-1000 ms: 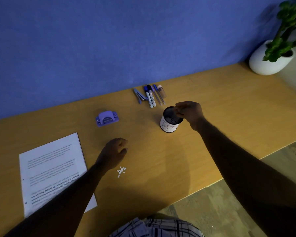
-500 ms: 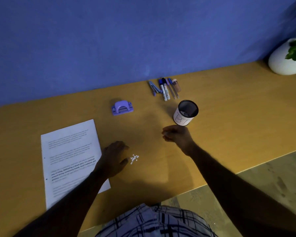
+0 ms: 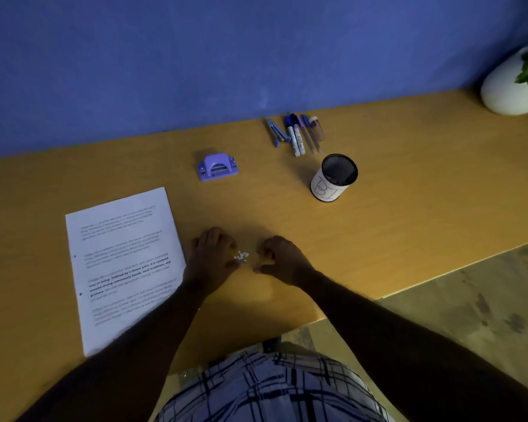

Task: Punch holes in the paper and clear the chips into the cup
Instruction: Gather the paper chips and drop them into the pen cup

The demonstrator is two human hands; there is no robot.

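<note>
A small heap of white paper chips (image 3: 241, 256) lies on the wooden desk (image 3: 409, 208). My left hand (image 3: 212, 257) rests just left of the heap, fingers spread and touching its edge. To the right of the chips sits my right hand (image 3: 282, 258), fingers curled, empty as far as I can see. The printed paper sheet (image 3: 122, 263) lies flat at the left, with two punched holes along its left margin. A purple hole punch (image 3: 217, 166) stands behind the hands. The black mesh cup (image 3: 334, 178) with a white label stands upright at the back right.
Several pens and markers (image 3: 296, 134) lie in a row by the blue wall. A white plant pot (image 3: 514, 83) stands at the far right corner. The desk's front edge runs close under my forearms, with floor beyond it at the right.
My right hand has come back from the cup to the desk beside the chips. My left hand has stayed by the heap. The view has shifted leftward.
</note>
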